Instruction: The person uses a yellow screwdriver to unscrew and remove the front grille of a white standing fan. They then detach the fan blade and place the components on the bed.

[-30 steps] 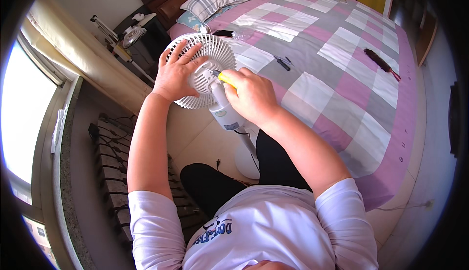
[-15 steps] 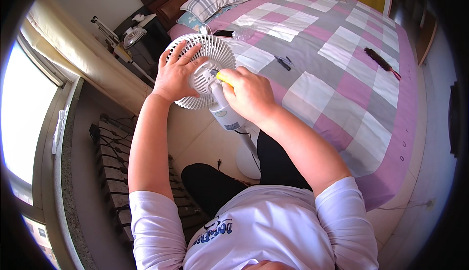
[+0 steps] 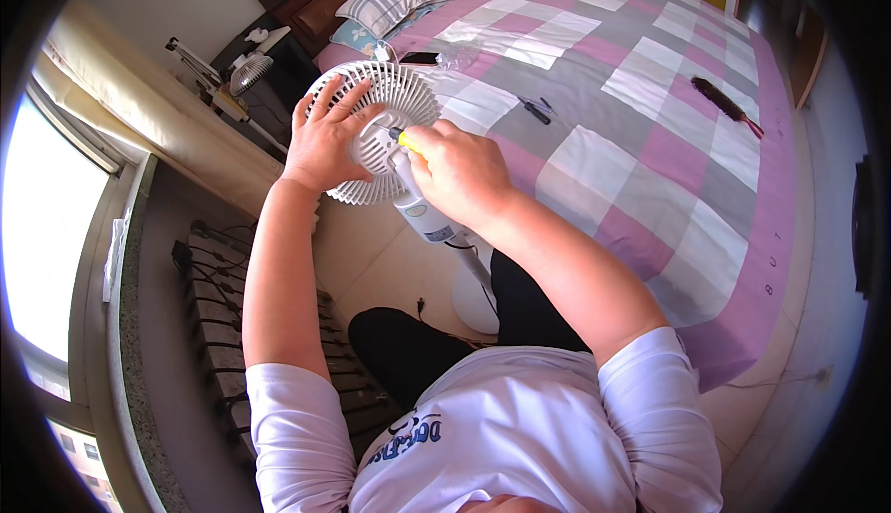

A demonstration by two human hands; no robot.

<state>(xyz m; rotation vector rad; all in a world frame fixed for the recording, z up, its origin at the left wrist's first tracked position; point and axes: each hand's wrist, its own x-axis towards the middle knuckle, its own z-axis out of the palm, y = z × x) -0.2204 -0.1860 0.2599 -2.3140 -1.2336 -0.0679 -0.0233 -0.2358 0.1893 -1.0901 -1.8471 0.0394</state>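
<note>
A white standing fan is in front of me, its round ribbed rear cage facing my hands. My left hand lies spread over the cage's left side, fingers apart against the ribs. Closed round the yellow handle of a screwdriver, my right hand holds its shaft toward the middle of the cage. Whether the tip sits in a screw is too small to tell. Below the head, the fan's neck and pole run down to a round white base by my legs.
On the right, a bed with a checked pink, grey and white cover carries small dark tools, a phone, a clear plastic bag and a brush. A slatted rack stands under the window; a second fan is farther back.
The view has shifted slightly. Both hands stay at the fan's cage, the left spread on it and the right round the screwdriver, with little other visible movement.
</note>
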